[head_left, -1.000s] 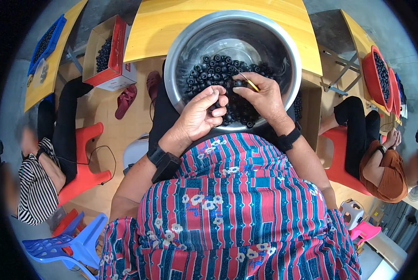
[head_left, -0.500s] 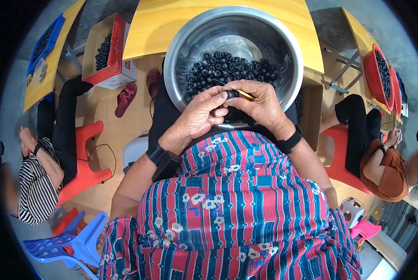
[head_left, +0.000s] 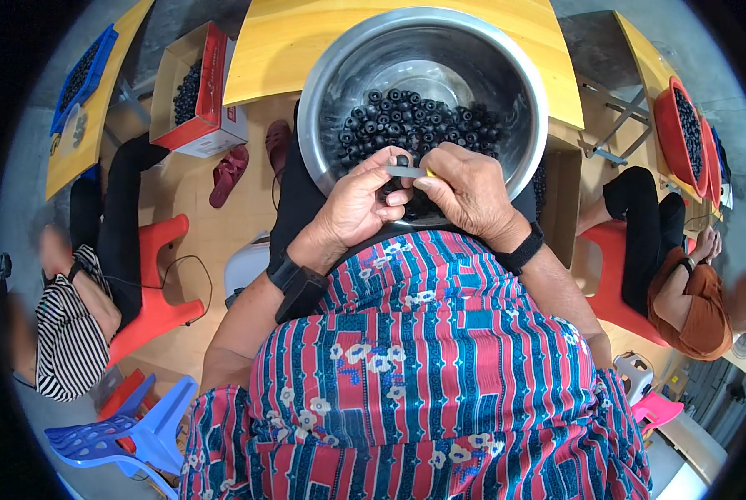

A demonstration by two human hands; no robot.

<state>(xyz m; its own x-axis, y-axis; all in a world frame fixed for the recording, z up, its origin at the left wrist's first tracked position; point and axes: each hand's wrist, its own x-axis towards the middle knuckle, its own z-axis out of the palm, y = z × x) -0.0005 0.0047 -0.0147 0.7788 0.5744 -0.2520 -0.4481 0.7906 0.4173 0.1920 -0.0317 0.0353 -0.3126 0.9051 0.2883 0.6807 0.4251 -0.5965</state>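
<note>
Over the near rim of a wide steel bowl (head_left: 313, 83), my two hands meet. Small black ring-shaped parts (head_left: 406, 117) lie heaped inside the bowl. My left hand (head_left: 358, 198) is closed, pinching one small black part (head_left: 403, 160) between thumb and fingers. In my right hand (head_left: 471, 188) is a small knife (head_left: 403, 172); its flat grey blade points left across the held part, and a bit of yellow handle shows by the thumb. Whether the blade touches the part I cannot tell. Something dark, partly hidden, sits under my left fingers.
Behind the bowl is a yellow table (head_left: 265, 50). A red and white carton (head_left: 215, 125) with black parts stands left, near dark red slippers (head_left: 228, 177). Seated people flank me on red stools (head_left: 152, 283). Red basins (head_left: 681, 137) and a blue tray (head_left: 85, 79) sit on side tables.
My right hand has turned the knife: the blade now lies broadside across the black part, and less of the yellow handle shows. Both hands keep their hold.
</note>
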